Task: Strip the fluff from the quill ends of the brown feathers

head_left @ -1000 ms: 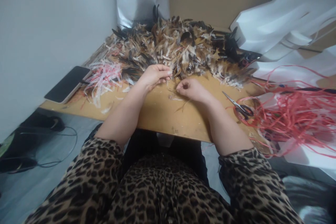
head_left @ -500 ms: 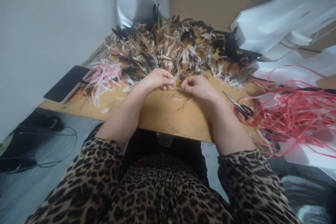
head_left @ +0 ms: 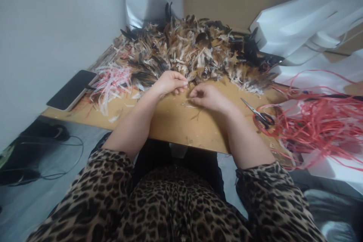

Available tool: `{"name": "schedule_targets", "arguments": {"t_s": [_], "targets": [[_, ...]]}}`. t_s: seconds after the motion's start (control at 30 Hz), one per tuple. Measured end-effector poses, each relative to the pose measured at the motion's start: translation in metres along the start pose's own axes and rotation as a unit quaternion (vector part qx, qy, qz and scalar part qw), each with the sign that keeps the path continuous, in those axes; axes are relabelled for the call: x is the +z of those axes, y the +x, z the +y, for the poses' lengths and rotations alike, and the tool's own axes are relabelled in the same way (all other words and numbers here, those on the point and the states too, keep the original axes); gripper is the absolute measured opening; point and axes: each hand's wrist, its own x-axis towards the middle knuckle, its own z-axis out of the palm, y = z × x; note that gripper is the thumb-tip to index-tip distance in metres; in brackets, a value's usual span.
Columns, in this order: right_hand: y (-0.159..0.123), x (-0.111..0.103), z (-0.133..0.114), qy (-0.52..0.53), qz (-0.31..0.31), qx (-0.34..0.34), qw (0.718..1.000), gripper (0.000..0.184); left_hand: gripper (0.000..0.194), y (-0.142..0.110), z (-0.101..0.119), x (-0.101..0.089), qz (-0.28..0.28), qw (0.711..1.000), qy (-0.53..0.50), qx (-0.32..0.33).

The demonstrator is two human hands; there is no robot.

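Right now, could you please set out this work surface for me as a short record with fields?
Left hand: fingers curled, in front of the feather pile; anything held is too small to tell
Right hand: fingers curled, close to the left hand; its hold is unclear
Feather pile: brown, black and whitish, across the back of the table
Scissors: right of the right hand, dark handles beside the red strips
Phone: dark screen, left of the pink and white strips
Bag: silvery, marked PPGZ, behind the feathers
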Motion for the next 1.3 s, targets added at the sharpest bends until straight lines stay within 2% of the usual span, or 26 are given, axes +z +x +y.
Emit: {"name": "schedule_targets", "arguments": {"t_s": [0.13, 0.2, 0.27, 0.33, 0.43, 0.57, 0.63, 0.73, 0.87, 0.97, 1.03, 1.13, 1.2, 1.3], "targets": [[0.005, 0.022, -0.01, -0.063, 0.0, -0.033, 0.997, 0.017, 0.013, 0.0, 0.0, 0.0, -0.001, 1.0, -0.005, -0.006], [0.007, 0.028, -0.013, -0.068, 0.01, -0.041, 0.997, 0.011, 0.014, 0.001, -0.001, 0.0, 0.0, 1.0, -0.013, -0.01], [0.007, 0.027, -0.013, -0.014, 0.027, -0.036, 0.999, 0.009, 0.015, 0.001, -0.001, -0.001, -0.001, 0.999, -0.034, -0.009], [0.006, 0.019, -0.012, 0.095, 0.061, 0.007, 0.994, 0.012, 0.016, 0.002, -0.002, -0.002, -0.001, 0.998, -0.063, -0.007], [0.005, 0.002, -0.008, 0.291, 0.107, 0.099, 0.945, 0.022, 0.016, 0.001, -0.002, -0.004, -0.006, 0.994, -0.113, -0.013], [0.006, -0.008, -0.003, 0.472, 0.097, 0.142, 0.865, 0.033, 0.016, -0.002, 0.0, -0.002, -0.061, 0.981, -0.18, -0.038], [0.007, -0.007, -0.002, 0.502, 0.088, 0.15, 0.847, 0.034, 0.016, -0.004, 0.0, 0.0, -0.085, 0.975, -0.197, -0.052], [0.008, -0.005, -0.002, 0.512, 0.085, 0.159, 0.84, 0.035, 0.017, -0.005, 0.0, 0.003, -0.097, 0.972, -0.202, -0.066], [0.004, -0.015, 0.003, 0.497, 0.108, 0.132, 0.851, 0.034, 0.016, -0.004, -0.001, 0.003, -0.098, 0.973, -0.202, -0.062], [-0.001, -0.027, 0.01, 0.441, 0.136, 0.111, 0.88, 0.03, 0.012, -0.002, -0.001, 0.001, -0.083, 0.971, -0.22, -0.035], [-0.003, -0.031, 0.014, 0.379, 0.11, 0.118, 0.911, 0.027, 0.011, -0.001, 0.0, -0.001, -0.074, 0.969, -0.234, -0.026], [-0.004, -0.031, 0.017, 0.257, 0.037, 0.136, 0.956, 0.025, 0.011, 0.0, 0.001, -0.003, -0.068, 0.967, -0.245, -0.028], [-0.005, -0.031, 0.018, 0.178, 0.02, 0.146, 0.973, 0.025, 0.011, 0.0, 0.001, -0.003, -0.065, 0.967, -0.245, -0.031], [-0.007, -0.038, 0.016, 0.095, 0.032, 0.139, 0.985, 0.021, 0.011, 0.001, 0.001, -0.003, -0.062, 0.968, -0.241, -0.034]]}}
